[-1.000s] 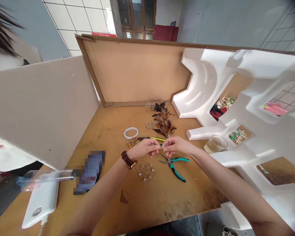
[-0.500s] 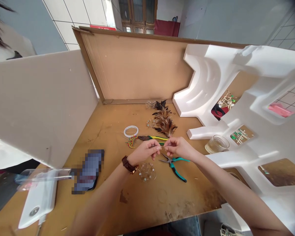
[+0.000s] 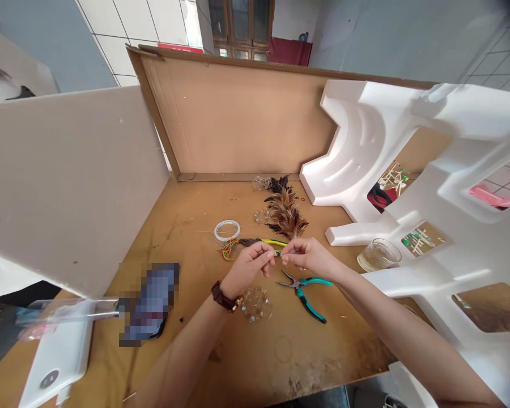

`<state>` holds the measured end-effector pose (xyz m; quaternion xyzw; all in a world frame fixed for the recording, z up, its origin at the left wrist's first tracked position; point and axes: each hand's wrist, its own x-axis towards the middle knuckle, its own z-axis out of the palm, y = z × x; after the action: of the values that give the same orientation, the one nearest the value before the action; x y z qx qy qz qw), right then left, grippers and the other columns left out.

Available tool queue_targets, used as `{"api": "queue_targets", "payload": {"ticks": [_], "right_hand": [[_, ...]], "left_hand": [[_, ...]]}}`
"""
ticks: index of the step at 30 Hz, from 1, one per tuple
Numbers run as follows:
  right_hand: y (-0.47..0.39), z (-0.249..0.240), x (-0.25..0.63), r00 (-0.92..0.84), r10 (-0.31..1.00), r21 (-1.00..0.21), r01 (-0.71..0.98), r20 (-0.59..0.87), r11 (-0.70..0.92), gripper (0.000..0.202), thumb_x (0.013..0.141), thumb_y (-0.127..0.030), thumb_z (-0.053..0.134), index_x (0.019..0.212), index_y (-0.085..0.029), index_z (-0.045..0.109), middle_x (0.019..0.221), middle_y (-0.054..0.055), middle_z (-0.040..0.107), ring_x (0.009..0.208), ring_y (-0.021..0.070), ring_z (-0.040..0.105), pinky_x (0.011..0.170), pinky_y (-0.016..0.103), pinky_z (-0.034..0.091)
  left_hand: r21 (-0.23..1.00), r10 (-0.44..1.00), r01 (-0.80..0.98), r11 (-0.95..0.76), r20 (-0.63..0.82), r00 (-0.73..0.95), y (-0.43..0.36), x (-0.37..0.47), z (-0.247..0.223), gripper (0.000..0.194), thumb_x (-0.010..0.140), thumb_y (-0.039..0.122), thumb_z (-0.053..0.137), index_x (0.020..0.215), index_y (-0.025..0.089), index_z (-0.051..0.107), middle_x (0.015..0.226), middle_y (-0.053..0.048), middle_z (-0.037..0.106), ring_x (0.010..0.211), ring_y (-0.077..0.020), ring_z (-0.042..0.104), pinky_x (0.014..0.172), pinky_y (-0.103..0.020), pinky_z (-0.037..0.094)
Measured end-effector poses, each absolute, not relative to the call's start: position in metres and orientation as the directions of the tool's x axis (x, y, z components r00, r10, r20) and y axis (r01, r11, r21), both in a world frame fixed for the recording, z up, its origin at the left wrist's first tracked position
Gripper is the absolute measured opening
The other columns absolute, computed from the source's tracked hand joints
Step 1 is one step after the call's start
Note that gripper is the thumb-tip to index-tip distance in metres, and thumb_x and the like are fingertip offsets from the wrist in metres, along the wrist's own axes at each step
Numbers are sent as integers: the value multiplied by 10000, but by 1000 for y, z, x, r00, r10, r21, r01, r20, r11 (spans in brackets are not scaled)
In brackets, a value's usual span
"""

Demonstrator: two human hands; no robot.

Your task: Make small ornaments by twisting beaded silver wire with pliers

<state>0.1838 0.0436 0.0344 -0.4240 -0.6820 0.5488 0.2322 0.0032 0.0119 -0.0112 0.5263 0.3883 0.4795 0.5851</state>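
Note:
My left hand (image 3: pixel 257 262), with a brown watch on its wrist, is closed in a pinch; what it pinches is too small to name. Just right of it, my right hand (image 3: pixel 301 254) pinches too, on something equally tiny. Behind the hands lie yellow-green pliers (image 3: pixel 270 242), partly covered by them. Teal-handled pliers (image 3: pixel 306 292) lie spread nearer to me. A beaded wire coil (image 3: pixel 256 305) rests beside the watch. Brown feathers (image 3: pixel 285 209) lie beyond my hands, and left of them are a white ring (image 3: pixel 226 230) and coloured threads (image 3: pixel 228 249).
White foam packing (image 3: pixel 352 136) stands at the right, with a glass (image 3: pixel 379 255) beside it. A cardboard wall (image 3: pixel 238 119) closes the back, a white board (image 3: pixel 68 181) the left. A phone (image 3: pixel 153 303) and a white device (image 3: pixel 59 357) lie at the left.
The view has shifted slightly, so the table items appear a little lower. Both hands remain close together and pinched, with the left hand slightly farther left.

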Motion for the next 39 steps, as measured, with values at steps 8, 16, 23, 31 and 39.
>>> {"api": "queue_targets", "payload": {"ticks": [8, 16, 23, 31, 39], "right_hand": [[46, 27, 182, -536, 837, -955, 291, -111, 60, 233, 680, -350, 655, 785, -170, 551, 586, -47, 548, 446, 69, 463, 446, 207, 382], [38, 25, 176, -533, 843, -965, 252, -74, 75, 344, 692, -340, 650, 961, -205, 484, 676, -42, 572, 484, 74, 477, 453, 205, 391], [41, 25, 183, -584, 794, -960, 281, -169, 2, 363, 667, -300, 669, 977, -181, 520, 679, -37, 586, 469, 68, 468, 449, 209, 397], [42, 22, 188, -580, 805, -947, 310, -122, 80, 418, 725, -383, 628, 1069, -184, 498, 698, -24, 597, 511, 93, 514, 486, 230, 419], [12, -31, 246, -564, 813, -245, 816, -143, 523, 620, 689, -488, 618, 1224, -197, 503, 1134, 138, 569, 1051, 296, 498, 865, 401, 394]], "left_hand": [[993, 949, -115, 35, 4, 316, 16, 0, -5, 264, 730, 376, 633, 803, 134, 553, 635, 40, 528, 440, -40, 441, 412, -173, 408], [999, 961, -34, 32, -21, 277, 17, 4, -8, 266, 715, 373, 642, 763, 119, 581, 538, 69, 466, 381, -29, 378, 358, -158, 331], [1000, 968, 1, 27, -26, 250, 16, 1, -5, 250, 708, 364, 640, 730, 123, 575, 539, 62, 465, 389, -37, 379, 366, -165, 328], [998, 959, 66, -4, -15, 284, 15, 0, -6, 265, 712, 392, 634, 740, 130, 602, 548, 56, 458, 404, -38, 327, 360, -164, 282], [995, 948, 82, 58, -81, 309, 18, -6, -4, 303, 684, 421, 646, 721, 128, 581, 511, 71, 426, 362, -28, 323, 347, -164, 255]]}}
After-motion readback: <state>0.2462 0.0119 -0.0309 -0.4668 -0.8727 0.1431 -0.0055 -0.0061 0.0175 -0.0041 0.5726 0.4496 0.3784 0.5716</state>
